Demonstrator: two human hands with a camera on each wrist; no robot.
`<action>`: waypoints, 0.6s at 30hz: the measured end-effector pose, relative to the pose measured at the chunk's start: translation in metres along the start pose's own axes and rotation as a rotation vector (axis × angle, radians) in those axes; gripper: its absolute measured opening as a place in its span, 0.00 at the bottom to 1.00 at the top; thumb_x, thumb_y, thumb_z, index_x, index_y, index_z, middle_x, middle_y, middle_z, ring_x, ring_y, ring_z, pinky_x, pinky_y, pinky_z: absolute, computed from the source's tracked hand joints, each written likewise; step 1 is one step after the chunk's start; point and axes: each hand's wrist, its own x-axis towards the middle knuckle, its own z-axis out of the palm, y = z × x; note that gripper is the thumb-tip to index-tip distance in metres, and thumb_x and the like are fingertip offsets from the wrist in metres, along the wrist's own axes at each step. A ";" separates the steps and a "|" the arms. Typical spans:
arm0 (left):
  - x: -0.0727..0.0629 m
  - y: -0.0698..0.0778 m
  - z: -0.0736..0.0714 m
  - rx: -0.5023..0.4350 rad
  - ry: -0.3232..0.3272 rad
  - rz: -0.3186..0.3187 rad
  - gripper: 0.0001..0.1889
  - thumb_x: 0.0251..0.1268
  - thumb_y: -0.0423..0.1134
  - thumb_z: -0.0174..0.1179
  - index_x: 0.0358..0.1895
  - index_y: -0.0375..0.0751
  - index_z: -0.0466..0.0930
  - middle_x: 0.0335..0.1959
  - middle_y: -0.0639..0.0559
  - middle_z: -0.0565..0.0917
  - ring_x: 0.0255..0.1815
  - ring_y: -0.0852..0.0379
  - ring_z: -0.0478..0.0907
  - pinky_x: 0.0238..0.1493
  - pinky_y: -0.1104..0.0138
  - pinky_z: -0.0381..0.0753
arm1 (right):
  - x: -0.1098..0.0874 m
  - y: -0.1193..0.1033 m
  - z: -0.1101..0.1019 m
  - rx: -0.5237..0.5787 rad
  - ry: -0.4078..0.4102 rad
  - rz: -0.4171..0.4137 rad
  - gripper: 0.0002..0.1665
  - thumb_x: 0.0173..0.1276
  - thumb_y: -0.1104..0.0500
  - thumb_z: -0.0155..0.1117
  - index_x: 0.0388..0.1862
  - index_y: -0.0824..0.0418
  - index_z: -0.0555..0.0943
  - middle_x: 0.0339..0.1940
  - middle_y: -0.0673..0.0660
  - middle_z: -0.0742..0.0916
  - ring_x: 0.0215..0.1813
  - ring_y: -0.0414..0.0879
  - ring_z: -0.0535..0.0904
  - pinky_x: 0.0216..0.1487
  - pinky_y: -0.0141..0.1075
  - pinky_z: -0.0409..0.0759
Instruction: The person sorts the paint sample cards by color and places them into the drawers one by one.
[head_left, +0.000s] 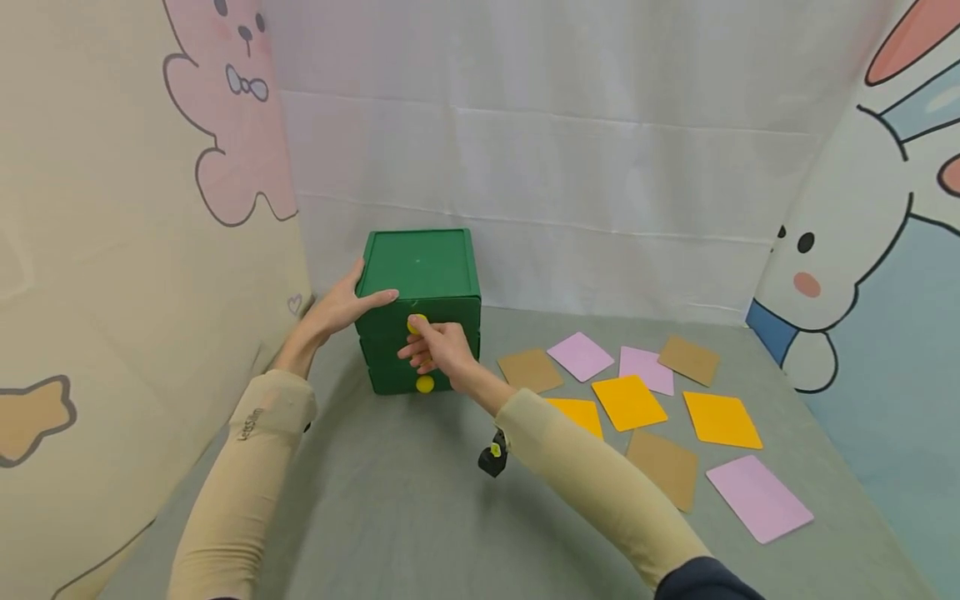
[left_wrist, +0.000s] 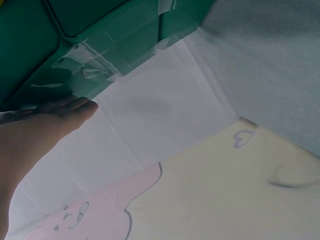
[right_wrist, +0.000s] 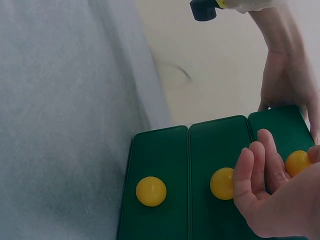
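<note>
A small green drawer cabinet [head_left: 422, 258] stands against the back curtain, its three drawer fronts stacked. My left hand [head_left: 339, 310] rests on its upper left corner, thumb stretched over the top front edge. Straight fingers lie along the taped side in the left wrist view. At the top drawer my right hand [head_left: 452, 350] pinches a round yellow knob [right_wrist: 297, 163] between thumb and index finger, the other fingers loosely extended. Those fingers partly cover the middle knob [right_wrist: 221, 183]. The bottom knob [right_wrist: 151, 191] shows fully. All drawer fronts sit flush.
To the cabinet's right, several flat square cards lie scattered on the grey cloth: brown [head_left: 530, 370], pink [head_left: 760, 498] and orange [head_left: 628, 403]. A cream wall [head_left: 112, 250] with cartoon drawings rises close at the left. A black wrist camera [head_left: 492, 457] hangs under the right sleeve.
</note>
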 end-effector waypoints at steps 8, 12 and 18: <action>-0.001 -0.002 0.000 -0.007 -0.006 0.002 0.57 0.61 0.69 0.53 0.76 0.51 0.19 0.79 0.51 0.27 0.80 0.40 0.31 0.73 0.36 0.44 | -0.006 0.003 -0.003 -0.061 -0.015 -0.011 0.35 0.72 0.38 0.53 0.46 0.71 0.83 0.40 0.66 0.89 0.35 0.56 0.83 0.48 0.51 0.84; 0.000 -0.002 0.000 -0.005 -0.007 0.004 0.57 0.61 0.69 0.53 0.76 0.52 0.20 0.79 0.50 0.27 0.80 0.41 0.31 0.74 0.36 0.44 | -0.009 0.005 -0.004 -0.077 -0.032 -0.022 0.36 0.72 0.37 0.52 0.48 0.72 0.82 0.42 0.68 0.88 0.44 0.64 0.82 0.46 0.49 0.84; 0.000 -0.001 0.000 -0.007 -0.009 0.009 0.57 0.62 0.68 0.53 0.76 0.52 0.19 0.79 0.51 0.27 0.80 0.42 0.30 0.74 0.37 0.43 | -0.026 -0.008 -0.001 -0.102 -0.031 -0.037 0.32 0.77 0.44 0.48 0.47 0.74 0.81 0.44 0.71 0.87 0.47 0.69 0.80 0.46 0.49 0.84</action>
